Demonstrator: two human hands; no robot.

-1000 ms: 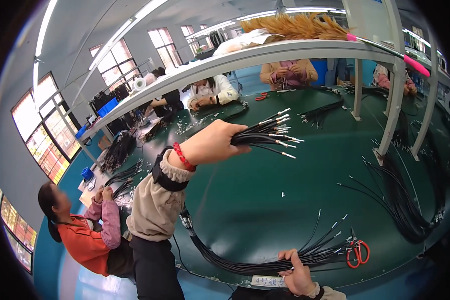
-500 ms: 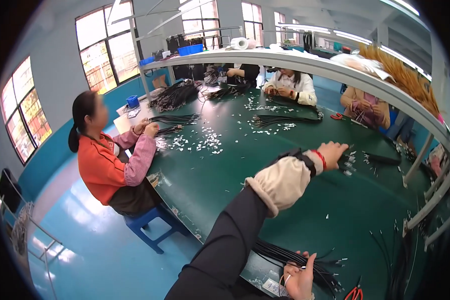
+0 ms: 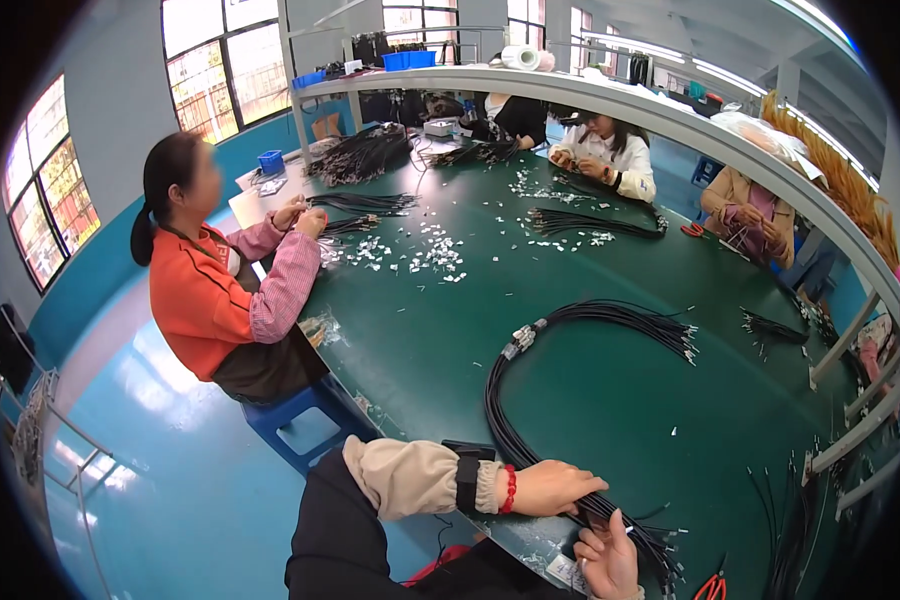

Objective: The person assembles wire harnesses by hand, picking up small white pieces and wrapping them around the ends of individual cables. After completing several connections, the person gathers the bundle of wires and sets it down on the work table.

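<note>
At the far left a seated co-worker (image 3: 215, 290) in an orange vest and pink checked sleeves works at the left edge of the green tabletop (image 3: 590, 390), fingers busy on thin black wires beside a scatter of small white connectors (image 3: 420, 250).

The person's left hand (image 3: 560, 487) reaches in from the lower edge, its forearm in a beige sleeve cover with a black strap and a red bead bracelet (image 3: 510, 488). The palm faces down and the fingers curl loosely over a thick bundle of black cables (image 3: 530, 400) at the near edge of the tabletop, pressing on it rather than clenching.

Just right and nearer, the right hand (image 3: 605, 555) rises with fingers pinched on the same bundle's near end, though how firmly cannot be told.

From both hands the bundle curves up and away in a long loop, its tipped ends fanning toward the tabletop's centre-right. Bare green surface lies inside and beyond that loop.

Red-handled scissors (image 3: 712, 588) lie at the near edge, further right.
</note>
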